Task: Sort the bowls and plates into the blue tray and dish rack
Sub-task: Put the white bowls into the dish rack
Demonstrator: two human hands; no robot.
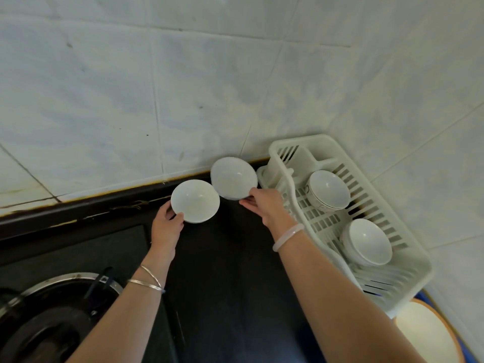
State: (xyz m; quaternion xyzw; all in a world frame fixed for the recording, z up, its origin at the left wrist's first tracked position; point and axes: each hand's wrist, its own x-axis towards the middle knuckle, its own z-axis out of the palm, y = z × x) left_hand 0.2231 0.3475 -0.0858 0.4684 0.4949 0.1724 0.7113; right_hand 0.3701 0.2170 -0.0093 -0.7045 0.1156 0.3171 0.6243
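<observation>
Step in hand: two white bowls lifted off the black bench (230, 271), beside the dish rack (379, 218).
Left hand (167, 226): clamped on left bowl (195, 200) rim.
Right hand (267, 205): pinching right bowl (234, 178), nearest the rack.
Round, no long axis; mouths tilted toward camera.
Next, likely: seating beside rack's two bowls.

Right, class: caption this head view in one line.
Each hand grips a white bowl over the dark counter, beside a dish rack holding two bowls.

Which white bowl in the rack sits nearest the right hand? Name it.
The far bowl, by the rack's wall-end compartment. It sits just beyond the right hand; the other racked bowl lies nearer the camera.
</observation>
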